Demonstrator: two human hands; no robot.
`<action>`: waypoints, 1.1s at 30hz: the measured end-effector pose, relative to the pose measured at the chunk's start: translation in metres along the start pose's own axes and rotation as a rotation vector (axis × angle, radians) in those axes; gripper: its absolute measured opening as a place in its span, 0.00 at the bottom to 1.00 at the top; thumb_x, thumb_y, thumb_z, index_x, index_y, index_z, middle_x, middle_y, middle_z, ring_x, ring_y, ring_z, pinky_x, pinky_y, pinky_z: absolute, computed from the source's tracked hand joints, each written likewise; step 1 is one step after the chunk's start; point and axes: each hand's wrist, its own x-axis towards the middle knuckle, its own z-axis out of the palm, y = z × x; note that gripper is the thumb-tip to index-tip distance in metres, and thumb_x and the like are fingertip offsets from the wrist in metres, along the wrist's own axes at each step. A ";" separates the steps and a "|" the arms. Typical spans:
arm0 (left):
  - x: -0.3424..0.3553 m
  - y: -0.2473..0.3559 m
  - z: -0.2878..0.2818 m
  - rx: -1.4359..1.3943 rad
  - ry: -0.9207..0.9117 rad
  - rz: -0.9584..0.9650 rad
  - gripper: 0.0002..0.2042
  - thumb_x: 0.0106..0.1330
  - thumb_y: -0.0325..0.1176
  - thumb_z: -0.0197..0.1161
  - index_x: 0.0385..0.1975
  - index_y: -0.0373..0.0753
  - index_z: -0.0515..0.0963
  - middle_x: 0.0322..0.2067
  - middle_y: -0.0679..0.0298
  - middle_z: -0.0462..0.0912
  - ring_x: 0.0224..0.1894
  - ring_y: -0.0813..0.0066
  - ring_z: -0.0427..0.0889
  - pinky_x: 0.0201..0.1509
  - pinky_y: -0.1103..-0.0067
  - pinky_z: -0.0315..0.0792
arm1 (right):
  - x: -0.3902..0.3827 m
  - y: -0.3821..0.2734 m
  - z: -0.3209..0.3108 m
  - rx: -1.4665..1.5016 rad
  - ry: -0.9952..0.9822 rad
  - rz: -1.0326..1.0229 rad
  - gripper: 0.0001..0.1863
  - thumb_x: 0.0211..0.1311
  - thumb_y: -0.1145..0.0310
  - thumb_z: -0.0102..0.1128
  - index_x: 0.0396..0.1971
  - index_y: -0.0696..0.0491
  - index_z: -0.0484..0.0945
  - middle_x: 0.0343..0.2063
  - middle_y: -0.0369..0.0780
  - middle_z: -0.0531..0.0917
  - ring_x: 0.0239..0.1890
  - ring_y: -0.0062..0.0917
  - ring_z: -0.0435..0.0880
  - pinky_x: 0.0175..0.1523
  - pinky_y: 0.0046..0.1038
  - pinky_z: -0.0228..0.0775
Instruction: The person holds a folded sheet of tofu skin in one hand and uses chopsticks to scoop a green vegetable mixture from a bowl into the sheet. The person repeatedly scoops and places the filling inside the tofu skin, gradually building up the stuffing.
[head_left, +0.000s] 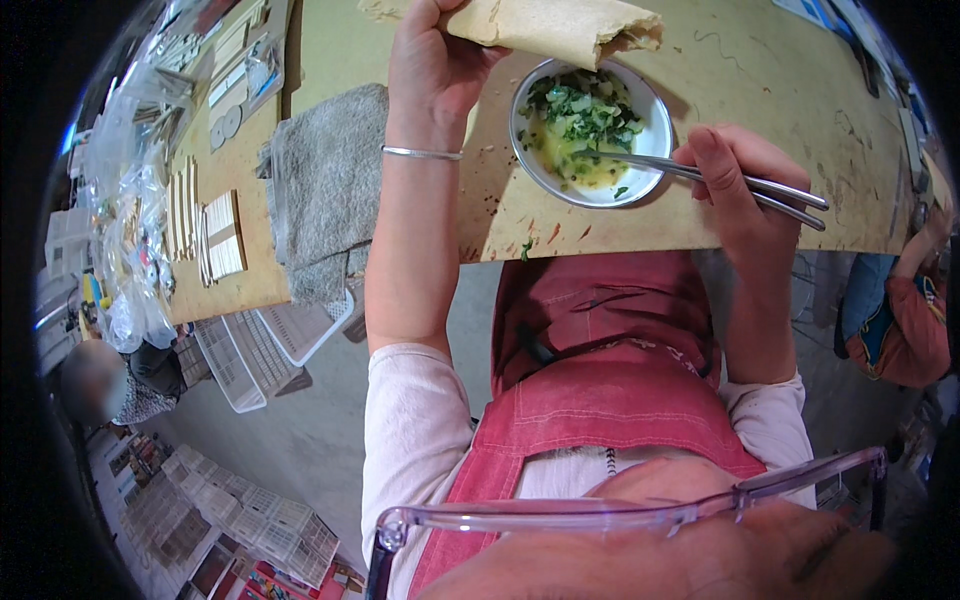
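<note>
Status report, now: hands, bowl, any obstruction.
Left hand gripping flatbread. Right hand holding metal chopsticks, tips inside bowl of greens. Flatbread overlaps bowl's far rim in view.

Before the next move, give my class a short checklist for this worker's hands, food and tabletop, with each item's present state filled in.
1. Left hand grips the rolled flatbread: ok.
2. Right hand holds the metal chopsticks, tips in the bowl: ok.
3. White bowl rests on the tabletop, chopped greens inside it: ok.
4. Flatbread's torn end is off the bowl's rim: cannot tell; they overlap in this view.
5. Tabletop is free of scraps: not ok; a green scrap lies at the near edge.
6. Gray towel is away from the bowl: ok.
</note>
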 end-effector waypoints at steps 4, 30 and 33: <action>-0.001 -0.002 0.003 0.010 0.026 0.040 0.17 0.61 0.32 0.58 0.49 0.34 0.73 0.44 0.59 0.82 0.47 0.65 0.82 0.53 0.71 0.77 | 0.003 0.006 0.002 0.010 -0.009 -0.035 0.15 0.66 0.65 0.62 0.25 0.61 0.81 0.16 0.35 0.76 0.20 0.14 0.69 0.26 0.20 0.59; 0.000 -0.001 0.001 0.038 0.035 0.026 0.17 0.61 0.33 0.59 0.50 0.35 0.73 0.44 0.59 0.82 0.47 0.65 0.82 0.52 0.71 0.77 | 0.003 0.006 0.000 0.036 -0.008 -0.002 0.18 0.67 0.61 0.62 0.22 0.60 0.81 0.15 0.31 0.73 0.18 0.11 0.67 0.24 0.18 0.56; -0.001 0.000 0.003 0.029 0.036 0.034 0.17 0.61 0.32 0.59 0.50 0.35 0.73 0.43 0.59 0.82 0.46 0.65 0.82 0.52 0.71 0.78 | 0.001 0.002 -0.002 0.024 -0.038 0.023 0.18 0.67 0.61 0.62 0.22 0.60 0.81 0.14 0.31 0.73 0.18 0.11 0.66 0.23 0.18 0.55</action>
